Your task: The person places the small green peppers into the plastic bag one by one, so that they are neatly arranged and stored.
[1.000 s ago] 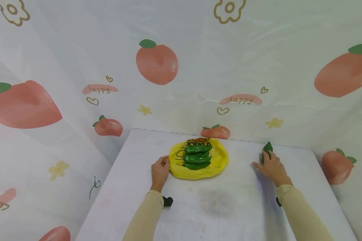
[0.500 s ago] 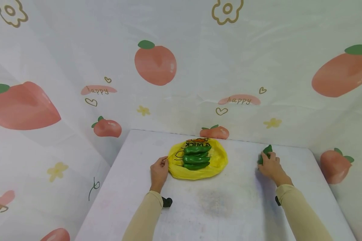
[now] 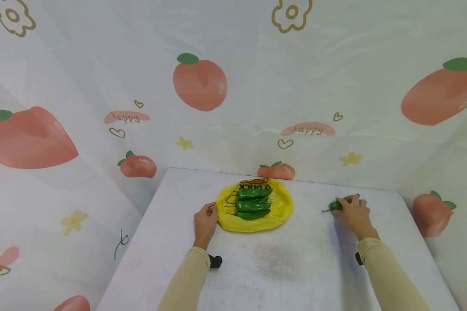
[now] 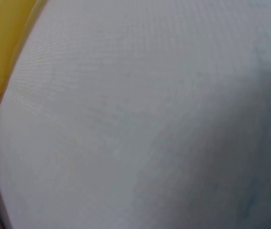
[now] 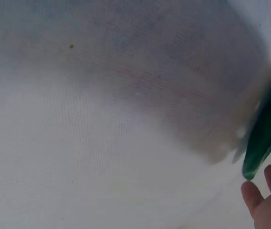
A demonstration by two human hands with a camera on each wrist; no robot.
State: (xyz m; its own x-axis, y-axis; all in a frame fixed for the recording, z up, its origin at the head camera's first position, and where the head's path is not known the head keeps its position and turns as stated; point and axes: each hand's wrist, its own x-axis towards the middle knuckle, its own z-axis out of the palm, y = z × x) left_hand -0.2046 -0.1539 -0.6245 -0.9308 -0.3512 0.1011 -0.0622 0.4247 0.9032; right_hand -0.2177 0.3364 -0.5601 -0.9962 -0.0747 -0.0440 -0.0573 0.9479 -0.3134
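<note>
My left hand (image 3: pixel 205 224) pinches the left rim of a yellow plastic bag (image 3: pixel 284 209) spread flat on the table. Several green peppers (image 3: pixel 254 206) lie side by side on the bag, stems pointing left. Off to the right, my right hand (image 3: pixel 355 217) grips a single green pepper (image 3: pixel 336 205) between thumb and fingers, its thin stem toward the bag. In the right wrist view that pepper (image 5: pixel 268 126) appears at the right edge above the fingertips (image 5: pixel 252 193). The left wrist view catches only a corner of the bag (image 4: pixel 2 52) and a sliver of the hand.
The white table (image 3: pixel 233 276) has a greyish smudge (image 3: pixel 276 259) at its middle. A printed fruit-pattern sheet (image 3: pixel 241 142) rises behind the table and at both sides. A dark device (image 3: pixel 215 261) shows at the left wrist.
The right fingers have closed round the pepper and turned it from upright in the view to lying sideways, stem left, slightly nearer me. The left hand stays on the bag rim.
</note>
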